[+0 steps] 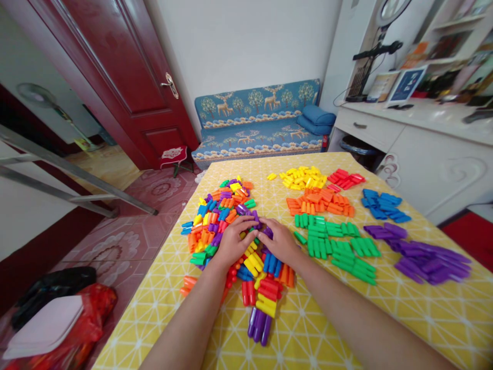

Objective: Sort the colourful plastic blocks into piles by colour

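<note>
Left hand (235, 240) and right hand (282, 239) are meeting over one mixed heap (219, 216), mid-frame.
Fingers (248, 224) are curling inward, grip unclear; six colour groups (319, 236) are lying right.

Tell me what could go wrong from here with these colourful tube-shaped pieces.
The left hand and right hand meet over the mixed pile and might scatter it. Blue pieces near the table's left edge could fall off. The right forearm lies close to the green group and may nudge it.
</note>
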{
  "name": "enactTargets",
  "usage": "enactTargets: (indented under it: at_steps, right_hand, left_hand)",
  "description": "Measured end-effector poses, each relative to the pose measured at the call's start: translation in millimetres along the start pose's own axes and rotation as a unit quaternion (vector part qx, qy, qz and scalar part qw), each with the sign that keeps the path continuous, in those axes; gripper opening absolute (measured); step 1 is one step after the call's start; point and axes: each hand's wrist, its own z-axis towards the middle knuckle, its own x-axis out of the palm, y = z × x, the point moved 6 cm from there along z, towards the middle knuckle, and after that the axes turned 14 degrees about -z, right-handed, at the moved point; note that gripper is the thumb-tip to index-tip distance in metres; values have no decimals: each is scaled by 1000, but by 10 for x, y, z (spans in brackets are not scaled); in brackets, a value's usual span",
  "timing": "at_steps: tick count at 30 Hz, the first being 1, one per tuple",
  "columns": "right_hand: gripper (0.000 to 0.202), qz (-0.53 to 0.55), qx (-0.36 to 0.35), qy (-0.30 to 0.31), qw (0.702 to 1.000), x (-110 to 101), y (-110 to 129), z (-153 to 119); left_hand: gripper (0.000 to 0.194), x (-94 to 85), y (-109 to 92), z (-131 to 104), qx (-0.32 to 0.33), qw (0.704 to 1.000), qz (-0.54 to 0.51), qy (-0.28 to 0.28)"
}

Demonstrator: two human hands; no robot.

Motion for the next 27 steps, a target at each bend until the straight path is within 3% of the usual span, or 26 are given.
enactTargets:
  at_steps: [10,27]
  right_hand:
    - [40,70,-38,-21,997,-63,23,-26]
    - [38,82,-39,-17,996,-84,30,-28]
  left_hand:
    - [28,-14,16,-13,0,1000,20,-8]
    - [29,1,8,-14,9,1000,2,9]
